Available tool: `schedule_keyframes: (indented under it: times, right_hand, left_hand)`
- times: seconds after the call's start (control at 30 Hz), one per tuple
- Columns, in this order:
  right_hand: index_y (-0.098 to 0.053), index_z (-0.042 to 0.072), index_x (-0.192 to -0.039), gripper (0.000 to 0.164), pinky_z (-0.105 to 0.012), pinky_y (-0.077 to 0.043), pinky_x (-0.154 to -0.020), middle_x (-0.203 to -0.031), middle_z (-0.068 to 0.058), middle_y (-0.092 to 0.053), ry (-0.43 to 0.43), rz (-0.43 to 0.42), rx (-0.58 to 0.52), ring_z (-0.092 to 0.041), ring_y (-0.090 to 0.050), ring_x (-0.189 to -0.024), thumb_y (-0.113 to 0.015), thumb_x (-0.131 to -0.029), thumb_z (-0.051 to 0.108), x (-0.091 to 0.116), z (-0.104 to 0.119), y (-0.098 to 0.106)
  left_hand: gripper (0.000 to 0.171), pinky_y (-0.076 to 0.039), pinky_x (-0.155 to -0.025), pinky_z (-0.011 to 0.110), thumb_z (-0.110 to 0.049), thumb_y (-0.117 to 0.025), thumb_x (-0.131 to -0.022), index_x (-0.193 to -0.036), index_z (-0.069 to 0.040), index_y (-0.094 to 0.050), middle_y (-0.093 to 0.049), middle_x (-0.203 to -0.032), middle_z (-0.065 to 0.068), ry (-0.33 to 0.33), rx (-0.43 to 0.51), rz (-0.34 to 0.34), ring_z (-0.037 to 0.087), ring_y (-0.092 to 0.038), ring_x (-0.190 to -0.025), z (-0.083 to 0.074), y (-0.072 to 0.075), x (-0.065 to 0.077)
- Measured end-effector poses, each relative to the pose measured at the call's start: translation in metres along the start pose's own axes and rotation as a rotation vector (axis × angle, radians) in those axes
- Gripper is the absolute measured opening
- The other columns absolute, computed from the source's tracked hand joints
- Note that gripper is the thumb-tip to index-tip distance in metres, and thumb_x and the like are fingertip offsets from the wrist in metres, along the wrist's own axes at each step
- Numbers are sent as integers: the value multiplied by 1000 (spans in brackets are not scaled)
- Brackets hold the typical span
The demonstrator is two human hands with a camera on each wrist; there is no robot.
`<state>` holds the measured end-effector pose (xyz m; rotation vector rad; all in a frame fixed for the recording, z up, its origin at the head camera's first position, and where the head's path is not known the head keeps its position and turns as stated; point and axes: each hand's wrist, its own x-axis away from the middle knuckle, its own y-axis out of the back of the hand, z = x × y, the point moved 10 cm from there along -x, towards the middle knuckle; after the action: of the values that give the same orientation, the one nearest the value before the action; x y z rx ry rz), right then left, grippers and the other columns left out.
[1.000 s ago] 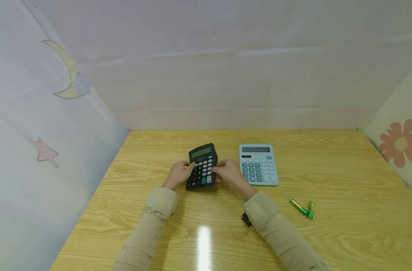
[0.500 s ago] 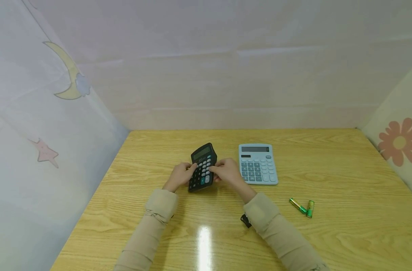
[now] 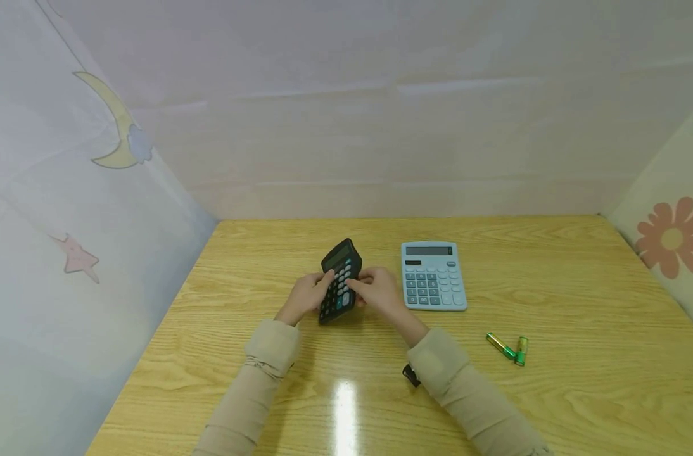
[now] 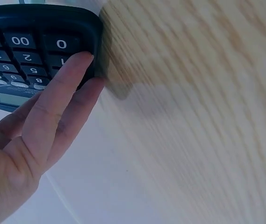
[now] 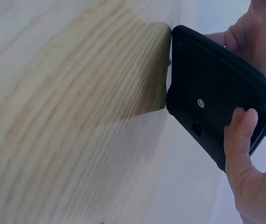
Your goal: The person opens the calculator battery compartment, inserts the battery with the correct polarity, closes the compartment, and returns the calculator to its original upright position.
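Note:
A black calculator (image 3: 336, 292) is held tilted above the table, its right edge raised. My left hand (image 3: 306, 296) grips its left edge, thumb on the key side. On the opposite edge, my right hand (image 3: 379, 294) pinches it with the thumb over the keys and fingers behind. The left wrist view has the left hand (image 4: 39, 126) against the calculator's corner (image 4: 20, 41) near the 0 key. In the right wrist view the calculator's back (image 5: 207, 84) faces the camera, and fingertips of the right hand (image 5: 252, 172) press on it.
A light blue calculator (image 3: 434, 276) lies flat to the right of the hands. Two green and gold batteries (image 3: 501, 346) lie nearer the front right. A small black item (image 3: 411, 375) shows beside the right sleeve. Printed cloth walls (image 3: 324, 152) enclose the wooden table (image 3: 580, 285).
The black calculator has turned further onto its left edge, so its key face now slants more to the left. Both hands keep hold of it. The batteries and blue calculator stay put.

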<state>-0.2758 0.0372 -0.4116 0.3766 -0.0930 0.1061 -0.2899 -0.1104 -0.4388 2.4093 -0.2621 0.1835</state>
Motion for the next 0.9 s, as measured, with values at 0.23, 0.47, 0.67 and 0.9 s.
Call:
schedule_keyframes:
  times: [0.23,0.47,0.67,0.9]
  right_hand:
    - [-59,-6,-113,32,-40,-52,-63,-96,-19,-66,44,46,-122,-19,-63,-63,-62,-86,11,2,3,-11]
    - [-56,-7,-118,36,-41,-52,-64,-99,-20,-64,97,60,-144,-18,-63,-64,-61,-86,8,5,9,-15]
    - [-50,-8,-124,42,-41,-52,-67,-107,-23,-61,97,93,-189,-26,-65,-75,-61,-86,7,10,12,-20]
    - [-48,-10,-125,42,-40,-52,-68,-112,-25,-58,116,126,-210,-35,-64,-82,-58,-88,8,11,14,-24]
  left_hand:
    - [69,-50,-58,37,-61,-30,-91,-117,-3,-58,-61,-99,14,29,32,1,21,-58,-67,1,-1,-1]
    - [87,-52,-56,39,-74,-30,-81,-120,-1,-54,-58,-109,19,52,46,21,26,-60,-79,-4,-2,1]
    - [93,-52,-57,39,-76,-37,-77,-124,4,-49,-56,-112,21,73,67,49,28,-59,-85,-4,-4,1]
    - [87,-51,-58,41,-73,-41,-78,-120,2,-51,-58,-104,17,85,125,68,27,-58,-85,-4,-5,1]
